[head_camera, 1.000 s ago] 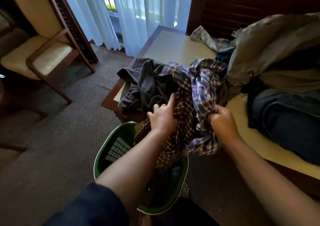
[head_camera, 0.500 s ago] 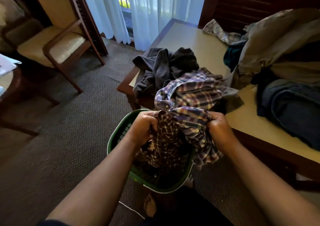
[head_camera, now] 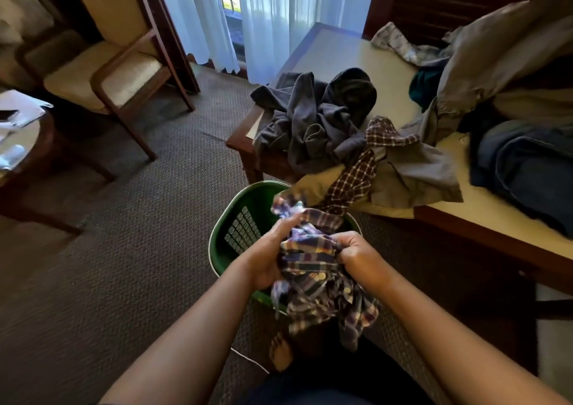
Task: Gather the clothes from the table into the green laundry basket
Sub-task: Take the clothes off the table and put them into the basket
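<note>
A bunched blue plaid shirt hangs over the green laundry basket on the carpet. My left hand grips its left side and my right hand grips its right side. A brown checked shirt trails from the table edge down toward the basket. More clothes lie on the table: a dark grey heap, a grey garment, blue jeans and a large grey piece.
A wooden armchair stands at the back left on the carpet. A small round table with papers sits at the far left. White curtains hang behind the table. My bare foot is beside the basket.
Both hands have pulled the blue plaid shirt off the table and lowered it over the basket. The brown checked shirt now stays draped at the table edge.
</note>
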The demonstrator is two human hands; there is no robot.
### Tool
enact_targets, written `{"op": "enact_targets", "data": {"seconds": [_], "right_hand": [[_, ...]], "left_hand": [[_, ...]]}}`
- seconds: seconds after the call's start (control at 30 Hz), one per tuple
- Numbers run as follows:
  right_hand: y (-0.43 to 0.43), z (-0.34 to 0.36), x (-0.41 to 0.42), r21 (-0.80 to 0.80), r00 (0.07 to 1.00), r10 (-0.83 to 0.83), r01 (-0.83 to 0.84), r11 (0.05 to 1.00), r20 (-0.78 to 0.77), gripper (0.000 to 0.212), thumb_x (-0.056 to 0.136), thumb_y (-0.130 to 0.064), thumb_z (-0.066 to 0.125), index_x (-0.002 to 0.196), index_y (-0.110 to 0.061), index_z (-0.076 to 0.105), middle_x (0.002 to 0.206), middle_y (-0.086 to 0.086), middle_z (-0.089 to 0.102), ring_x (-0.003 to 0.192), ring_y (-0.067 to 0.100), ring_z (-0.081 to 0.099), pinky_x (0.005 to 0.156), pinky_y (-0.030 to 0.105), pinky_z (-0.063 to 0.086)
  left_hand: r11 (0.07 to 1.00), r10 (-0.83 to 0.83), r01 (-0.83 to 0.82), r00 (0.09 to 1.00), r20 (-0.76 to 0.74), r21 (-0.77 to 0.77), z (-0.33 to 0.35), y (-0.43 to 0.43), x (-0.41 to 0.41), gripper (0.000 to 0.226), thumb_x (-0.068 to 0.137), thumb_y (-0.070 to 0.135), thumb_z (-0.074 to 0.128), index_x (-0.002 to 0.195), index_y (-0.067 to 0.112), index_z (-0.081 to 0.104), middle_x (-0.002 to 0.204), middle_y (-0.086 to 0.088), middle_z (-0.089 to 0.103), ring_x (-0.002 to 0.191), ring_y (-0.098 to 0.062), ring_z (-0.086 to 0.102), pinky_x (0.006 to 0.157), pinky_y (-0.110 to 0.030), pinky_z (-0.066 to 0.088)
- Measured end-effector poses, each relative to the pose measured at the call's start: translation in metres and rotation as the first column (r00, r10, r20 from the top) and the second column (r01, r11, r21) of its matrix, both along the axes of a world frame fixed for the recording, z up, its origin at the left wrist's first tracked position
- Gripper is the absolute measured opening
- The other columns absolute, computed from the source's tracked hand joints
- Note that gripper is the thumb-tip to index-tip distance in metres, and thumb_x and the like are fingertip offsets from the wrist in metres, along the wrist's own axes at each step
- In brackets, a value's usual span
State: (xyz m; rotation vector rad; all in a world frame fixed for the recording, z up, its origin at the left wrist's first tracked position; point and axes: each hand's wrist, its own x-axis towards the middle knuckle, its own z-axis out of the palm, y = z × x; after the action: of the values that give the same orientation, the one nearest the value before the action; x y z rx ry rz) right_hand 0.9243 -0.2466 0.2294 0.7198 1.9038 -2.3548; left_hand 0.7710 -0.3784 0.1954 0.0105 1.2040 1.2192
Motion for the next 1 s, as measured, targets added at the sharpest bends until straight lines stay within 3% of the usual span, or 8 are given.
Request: {"op": "enact_targets", "data": {"seconds": [0.1, 0.37, 0.47, 0.57, 0.7, 0.77, 0.87, 1.0], "right_hand": [[-0.003, 0.000, -0.002, 0.066, 0.999, -0.043, 0.042, 0.997, 0.005, 0.041, 0.083, 0.019, 0.044, 0.104, 0.004, 0.075, 0.107, 0.026, 0.073, 0.105, 0.042, 0.069, 0.097, 0.060, 0.051], [-0.003, 0.008, 0.000, 0.411, 0.970, -0.244, 0.217, 0.885, 0.014, 0.026, 0.093, -0.004, 0.058, 0.085, -0.022, 0.074, 0.086, 0.002, 0.073, 0.084, 0.019, 0.070, 0.076, 0.039, 0.058], [0.002, 0.005, -0.003, 0.538, 0.969, -0.237, 0.166, 0.826, 0.065, 0.026, 0.096, -0.012, 0.058, 0.104, -0.031, 0.073, 0.085, -0.004, 0.074, 0.077, 0.016, 0.071, 0.067, 0.037, 0.059], [0.009, -0.009, -0.008, 0.597, 0.962, -0.139, -0.030, 0.802, 0.235, 0.040, 0.096, -0.016, 0.058, 0.135, -0.029, 0.061, 0.091, -0.007, 0.072, 0.062, 0.004, 0.065, 0.052, 0.020, 0.051], [0.038, -0.029, -0.021, 0.787, 0.929, -0.066, -0.270, 0.555, 0.365, 0.053, 0.097, -0.030, 0.059, 0.148, -0.022, 0.047, 0.152, 0.000, 0.048, 0.133, 0.018, 0.050, 0.108, 0.038, 0.046], [0.058, -0.037, -0.031, 0.836, 0.892, -0.069, -0.390, 0.386, 0.447, 0.058, 0.097, -0.033, 0.057, 0.151, -0.026, 0.039, 0.163, 0.000, 0.028, 0.141, 0.028, 0.039, 0.110, 0.050, 0.042], [0.087, -0.046, -0.044, 0.821, 0.825, -0.095, -0.529, 0.213, 0.556, 0.076, 0.094, -0.026, 0.061, 0.156, -0.035, 0.019, 0.168, 0.001, 0.005, 0.140, 0.035, 0.034, 0.107, 0.052, 0.043], [0.117, -0.054, -0.051, 0.787, 0.785, -0.124, -0.616, -0.043, 0.608, 0.088, 0.086, -0.023, 0.073, 0.155, -0.036, 0.022, 0.161, 0.009, 0.022, 0.128, 0.038, 0.047, 0.092, 0.049, 0.050]], "left_hand": [[0.999, -0.049, 0.049, 0.999, 0.000, 0.022, -0.005, -0.006, 0.007, 0.041, 0.097, 0.032, 0.063, 0.133, 0.012, 0.067, 0.131, -0.024, 0.066, 0.097, -0.027, 0.069, 0.083, -0.039, 0.054], [0.965, 0.257, -0.262, 0.945, -0.204, 0.005, 0.004, 0.001, 0.002, 0.029, 0.097, 0.021, 0.062, 0.121, 0.006, 0.069, 0.112, -0.023, 0.073, 0.101, -0.040, 0.070, 0.094, -0.058, 0.053], [0.952, 0.258, -0.302, 0.882, -0.394, -0.054, 0.004, 0.002, -0.004, 0.025, 0.089, 0.027, 0.072, 0.113, 0.020, 0.070, 0.106, -0.012, 0.078, 0.096, -0.031, 0.076, 0.090, -0.053, 0.060], [0.963, 0.085, -0.225, 0.775, -0.626, -0.147, 0.008, 0.003, -0.008, 0.029, 0.093, 0.027, 0.067, 0.121, 0.028, 0.064, 0.108, 0.004, 0.074, 0.102, -0.019, 0.070, 0.099, -0.046, 0.056], [0.955, -0.065, -0.164, 0.696, -0.715, -0.246, 0.010, 0.007, -0.009, 0.050, 0.100, 0.021, 0.056, 0.150, 0.018, 0.049, 0.114, 0.011, 0.065, 0.120, -0.019, 0.059, 0.102, -0.034, 0.047], [0.949, -0.133, -0.122, 0.683, -0.718, -0.291, 0.007, 0.013, -0.007, 0.058, 0.100, 0.026, 0.057, 0.156, 0.022, 0.041, 0.138, 0.002, 0.061, 0.127, -0.018, 0.056, 0.108, -0.038, 0.046], [0.944, -0.192, -0.085, 0.645, -0.739, -0.320, 0.005, 0.027, -0.004, 0.056, 0.100, 0.025, 0.057, 0.154, 0.024, 0.044, 0.143, 0.000, 0.059, 0.116, -0.012, 0.056, 0.109, -0.038, 0.047], [0.936, -0.253, -0.024, 0.649, -0.718, -0.352, -0.001, 0.044, 0.001, 0.053, 0.100, 0.029, 0.058, 0.152, 0.026, 0.046, 0.143, 0.000, 0.058, 0.117, -0.011, 0.056, 0.109, -0.038, 0.046]]}}
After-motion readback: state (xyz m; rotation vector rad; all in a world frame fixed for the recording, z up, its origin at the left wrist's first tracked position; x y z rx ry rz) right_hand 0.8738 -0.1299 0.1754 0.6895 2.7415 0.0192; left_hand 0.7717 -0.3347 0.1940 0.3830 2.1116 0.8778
